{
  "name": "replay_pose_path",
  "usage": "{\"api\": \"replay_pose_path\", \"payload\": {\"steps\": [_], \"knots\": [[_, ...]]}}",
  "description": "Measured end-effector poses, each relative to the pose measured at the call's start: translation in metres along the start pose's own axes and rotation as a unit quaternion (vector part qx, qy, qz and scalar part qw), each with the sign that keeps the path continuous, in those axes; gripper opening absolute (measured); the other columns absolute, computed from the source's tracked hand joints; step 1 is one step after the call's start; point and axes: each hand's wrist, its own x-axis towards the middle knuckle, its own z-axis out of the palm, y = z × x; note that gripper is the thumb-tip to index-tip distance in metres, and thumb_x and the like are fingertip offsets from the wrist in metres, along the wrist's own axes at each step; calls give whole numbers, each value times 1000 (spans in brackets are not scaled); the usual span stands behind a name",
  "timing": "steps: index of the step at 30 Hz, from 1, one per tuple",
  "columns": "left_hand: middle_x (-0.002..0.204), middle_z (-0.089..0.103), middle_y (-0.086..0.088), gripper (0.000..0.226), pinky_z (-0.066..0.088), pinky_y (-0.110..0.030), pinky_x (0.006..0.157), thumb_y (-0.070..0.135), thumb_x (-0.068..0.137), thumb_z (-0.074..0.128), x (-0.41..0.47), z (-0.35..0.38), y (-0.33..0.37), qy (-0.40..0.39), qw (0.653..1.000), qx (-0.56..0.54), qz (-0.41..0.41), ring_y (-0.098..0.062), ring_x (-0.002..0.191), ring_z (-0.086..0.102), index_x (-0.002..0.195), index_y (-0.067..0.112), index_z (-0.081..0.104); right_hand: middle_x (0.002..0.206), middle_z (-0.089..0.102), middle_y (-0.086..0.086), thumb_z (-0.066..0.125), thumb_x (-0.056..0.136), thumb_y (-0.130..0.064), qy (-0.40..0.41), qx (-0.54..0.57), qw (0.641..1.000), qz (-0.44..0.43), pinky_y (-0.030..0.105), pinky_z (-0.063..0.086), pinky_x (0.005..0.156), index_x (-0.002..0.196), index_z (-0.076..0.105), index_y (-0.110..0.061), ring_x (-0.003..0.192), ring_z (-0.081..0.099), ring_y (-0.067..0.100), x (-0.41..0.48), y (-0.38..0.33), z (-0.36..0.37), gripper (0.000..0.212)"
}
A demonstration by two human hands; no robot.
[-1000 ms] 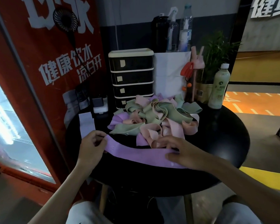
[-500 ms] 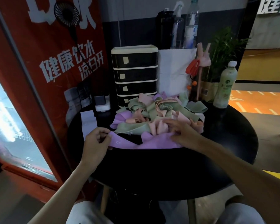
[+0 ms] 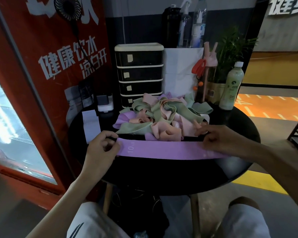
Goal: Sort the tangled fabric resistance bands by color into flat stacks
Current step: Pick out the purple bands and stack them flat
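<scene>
A purple band (image 3: 162, 149) marked "10" lies stretched flat across the near part of the round black table (image 3: 162, 176). My left hand (image 3: 101, 146) pinches its left end. My right hand (image 3: 218, 140) holds its right end, fingers curled over the top edge. Just behind the band sits a tangled pile of green, pink and purple bands (image 3: 163, 115), separate from the one I hold.
Behind the pile stand a black drawer unit (image 3: 139, 71), a white paper bag (image 3: 181, 69), spray bottles, a potted plant (image 3: 230, 54) and a green drink bottle (image 3: 231, 86). A white slip of paper (image 3: 90, 125) lies at the table's left. A red fridge stands left.
My right hand went up to the pile, then came back right, and the purple band is now pulled out straight and flat between both hands.
</scene>
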Motion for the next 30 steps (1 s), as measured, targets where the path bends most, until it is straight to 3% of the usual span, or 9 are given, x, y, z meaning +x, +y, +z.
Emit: {"api": "replay_pose_path", "payload": {"steps": [5,10,16,19,21,24,27,30], "knots": [[70,65,-3,18,44,-21,61,18,89,71,-14,8,-7,-52,993,105,23,-15,67,60,87,34,63,76,71,7,73,84,-13,-65,-56,995,59,19,45,63,106,61,-26,66,60,6,-18,20,-2,28],[67,64,-1,19,40,-15,55,15,88,70,-17,6,-8,-54,990,125,38,-16,63,59,88,32,62,76,69,7,69,89,-13,-25,-89,994,60,18,43,58,101,62,-25,62,59,4,-27,35,-5,19],[70,53,7,20,45,-24,65,20,85,70,-15,1,-16,-119,964,226,77,-9,67,54,90,36,59,78,59,-5,69,87,-16,-36,-167,983,66,18,41,59,96,61,-29,61,52,0,-33,40,-3,17],[82,51,9,20,46,-29,72,24,86,70,-10,-1,-15,-122,958,241,92,-7,77,53,90,40,59,90,54,-12,71,85,-18,-13,-223,974,36,21,43,68,100,60,-31,77,52,2,-32,33,-2,23],[85,52,10,21,45,-28,75,22,86,72,-5,3,-12,-112,960,233,107,-6,82,54,88,39,59,94,55,-16,72,83,-16,23,-204,979,-2,27,49,76,99,64,-29,85,55,0,-28,23,3,22],[86,57,13,14,47,-29,75,21,86,72,9,16,-1,-124,950,244,149,-6,82,55,88,31,62,97,59,-10,71,84,-20,68,-181,979,-67,34,52,81,101,68,-24,90,57,3,-9,11,19,18],[85,61,14,7,49,-31,71,26,85,71,24,35,17,-155,929,278,188,-7,81,56,90,27,66,114,55,-3,68,81,-29,118,-207,964,-120,37,39,97,114,64,-27,110,42,17,15,7,43,33],[94,62,15,15,49,-32,71,32,86,70,37,53,27,-211,901,318,207,-9,84,56,100,31,66,130,48,-5,63,83,-38,146,-257,943,-153,46,24,106,123,60,-37,121,35,15,34,4,63,41]]}}
